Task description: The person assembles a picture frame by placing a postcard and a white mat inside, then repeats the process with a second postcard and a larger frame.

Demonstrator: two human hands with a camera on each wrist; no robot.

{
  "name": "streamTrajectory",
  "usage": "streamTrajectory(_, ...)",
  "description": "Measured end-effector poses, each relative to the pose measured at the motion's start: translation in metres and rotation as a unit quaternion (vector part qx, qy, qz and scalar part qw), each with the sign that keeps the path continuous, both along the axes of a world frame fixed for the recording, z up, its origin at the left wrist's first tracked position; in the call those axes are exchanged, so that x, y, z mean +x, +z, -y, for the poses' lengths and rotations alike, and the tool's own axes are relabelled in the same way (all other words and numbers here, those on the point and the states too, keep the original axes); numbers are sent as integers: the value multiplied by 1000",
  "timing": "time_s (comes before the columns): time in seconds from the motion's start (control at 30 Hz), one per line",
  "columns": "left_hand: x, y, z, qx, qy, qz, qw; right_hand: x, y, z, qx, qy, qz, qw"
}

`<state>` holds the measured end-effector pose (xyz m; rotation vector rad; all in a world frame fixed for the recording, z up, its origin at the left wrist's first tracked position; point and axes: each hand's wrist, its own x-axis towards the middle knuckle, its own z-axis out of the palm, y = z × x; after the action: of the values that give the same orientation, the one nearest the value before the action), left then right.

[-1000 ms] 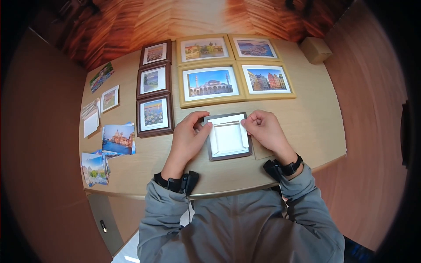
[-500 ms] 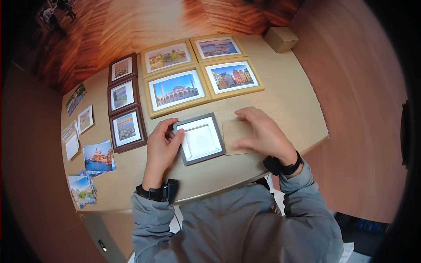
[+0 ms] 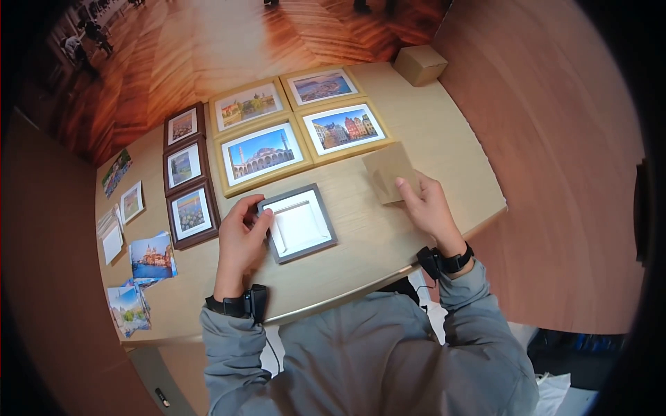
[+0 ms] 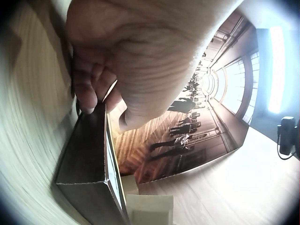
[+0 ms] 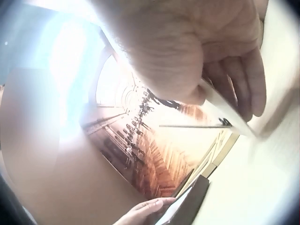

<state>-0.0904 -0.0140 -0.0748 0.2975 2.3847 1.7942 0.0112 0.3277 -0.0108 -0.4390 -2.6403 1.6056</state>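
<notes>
Fingers of the right hand [image 3: 433, 211] pinch the board [image 3: 387, 168] near its closest corner, thumb on top, holding it tilted above the table [image 3: 368, 243]. Those of the left hand [image 3: 240, 234] curl at the grey frame [image 3: 327, 213], thumb over its upper left rim. A light pinch should keep the board flat; a steady left hand should stop sliding. Bare wood lies between board and frame; gold frames [image 3: 347, 152] crowd the board's far side, brown frames [image 3: 214, 208] the left knuckles.
</notes>
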Motion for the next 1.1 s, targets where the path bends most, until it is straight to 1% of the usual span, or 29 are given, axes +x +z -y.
streamTrajectory(0.03, 0, 0, 1, 11, 2, 9, 1000, -1, -6, 3, -167, -90, -67, 979)
streamTrajectory(0.17, -3, -11, 3, 32, 7, 0, 999, 0, -9, 1, -209, -84, -27, 974)
streamTrajectory(0.23, -3, -11, 4, 33, -5, 3, 999, -1, -14, 11, -385, -92, -56, 917)
streamTrajectory(0.3, -3, -10, 5, 17, -9, 1, 1000, -2, -11, 25, -382, -77, -37, 920)
streamTrajectory(0.37, -1, 1, 3, 34, -6, 14, 999, -4, -8, 35, -375, -66, -19, 924)
streamTrajectory(0.43, 0, 2, 1, 43, 7, 24, 999, -6, -9, 43, -349, -31, -15, 936)
streamTrajectory(0.47, 0, 3, 1, 56, 13, 35, 998, -6, -10, 46, -351, -28, -13, 936)
streamTrajectory(0.5, -1, 5, 1, 55, 16, 35, 998, -6, -11, 50, -374, -14, 0, 927)
streamTrajectory(0.53, -1, 9, 2, 22, 40, -16, 999, -6, -11, 54, -397, 1, 14, 918)
streamTrajectory(0.57, -1, 12, 4, -12, 64, -68, 996, -6, -11, 61, -398, 5, 15, 917)
streamTrajectory(0.6, -2, 7, 5, 23, 65, -86, 994, -6, -11, 71, -429, 4, 19, 903)
streamTrajectory(0.63, 0, 13, 7, 21, 67, -87, 994, -5, -12, 80, -460, 1, 22, 888)
streamTrajectory(0.67, 6, 23, 8, 101, 7, -6, 995, -5, -19, 87, -490, 10, 10, 872)
streamTrajectory(0.7, 11, 28, 7, 178, -53, 77, 980, -6, -22, 96, -492, 10, 10, 870)
streamTrajectory(0.73, 13, 28, 4, 225, -95, 75, 967, -7, -23, 105, -502, 12, 8, 865)
streamTrajectory(0.77, 17, 29, -1, 223, -96, 76, 967, -6, -26, 111, -512, 15, 7, 859)
streamTrajectory(0.8, 23, 32, -8, 232, -105, 87, 963, -6, -33, 110, -496, 48, 30, 866)
streamTrajectory(0.83, 25, 33, -11, 243, -115, 97, 958, -5, -29, 114, -497, 47, 31, 866)
streamTrajectory(0.87, 24, 33, -10, 205, -110, 110, 966, -4, -20, 119, -449, 74, 35, 890)
streamTrajectory(0.9, 22, 33, -7, 204, -111, 111, 966, -4, -16, 122, -400, 102, 40, 910)
streamTrajectory(0.93, 20, 34, -2, 190, -107, 144, 965, -4, -18, 116, -401, 101, 42, 910)
streamTrajectory(0.97, 18, 36, 2, 178, -103, 178, 962, -4, -22, 104, -424, 116, 26, 898)
streamTrajectory(1.0, 18, 37, 3, 179, -101, 180, 962, -6, -25, 95, -447, 132, 11, 885)
streamTrajectory(1.07, 19, 39, 4, 205, -105, 144, 962, -8, -7, 87, -449, 124, 13, 885)
streamTrajectory(1.1, 20, 39, 3, 207, -104, 146, 962, -9, 0, 85, -452, 115, 10, 884)
